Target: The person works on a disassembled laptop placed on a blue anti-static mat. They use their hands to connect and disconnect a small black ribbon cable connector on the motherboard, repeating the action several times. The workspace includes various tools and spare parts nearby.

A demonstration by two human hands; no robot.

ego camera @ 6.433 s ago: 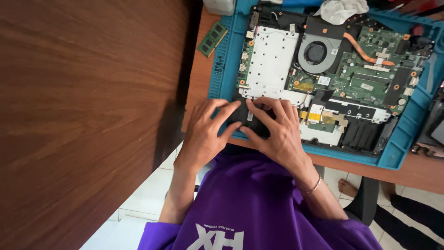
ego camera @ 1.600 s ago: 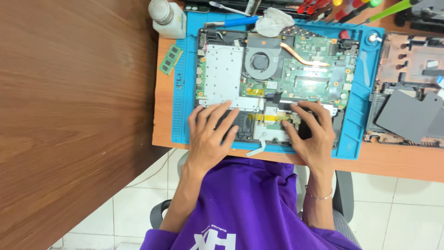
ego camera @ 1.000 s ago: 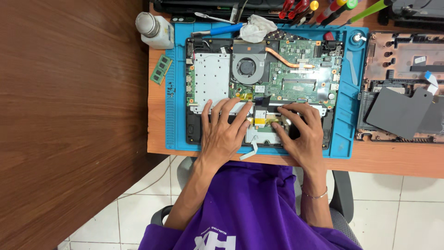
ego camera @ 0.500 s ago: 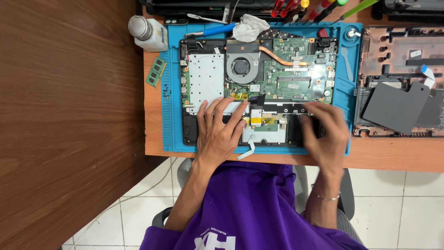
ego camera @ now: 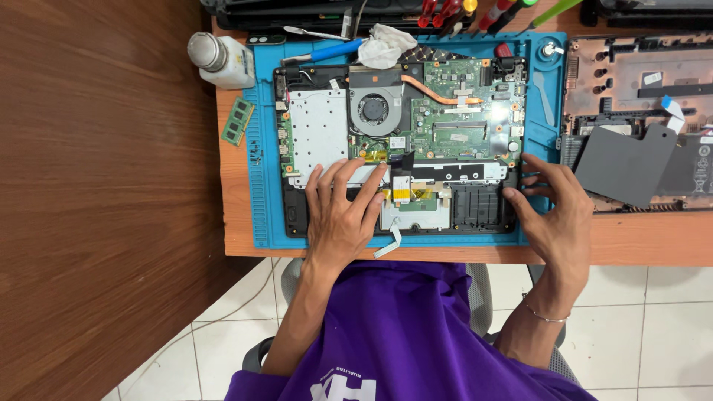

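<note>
An opened laptop (ego camera: 401, 141) lies on a blue work mat (ego camera: 261, 193), its green board, round fan (ego camera: 375, 110) and silver plate (ego camera: 318, 134) exposed. My left hand (ego camera: 340, 217) rests flat on the laptop's lower left part, fingers spread, touching the silver plate's lower edge. My right hand (ego camera: 553, 215) sits at the laptop's lower right corner, fingertips against its black edge, holding nothing. A yellow ribbon cable (ego camera: 405, 194) lies between the hands.
A white bottle (ego camera: 219, 59) and a green memory stick (ego camera: 238, 122) lie left of the mat. Screwdrivers (ego camera: 453, 11), a blue pen and a crumpled cloth (ego camera: 382, 48) are at the back. A removed bottom cover (ego camera: 639, 141) lies right. Dark wooden wall on the left.
My right hand has slid from the laptop's lower middle out to its right corner. The left hand stays pressed on the lower left. The view has shifted slightly.
</note>
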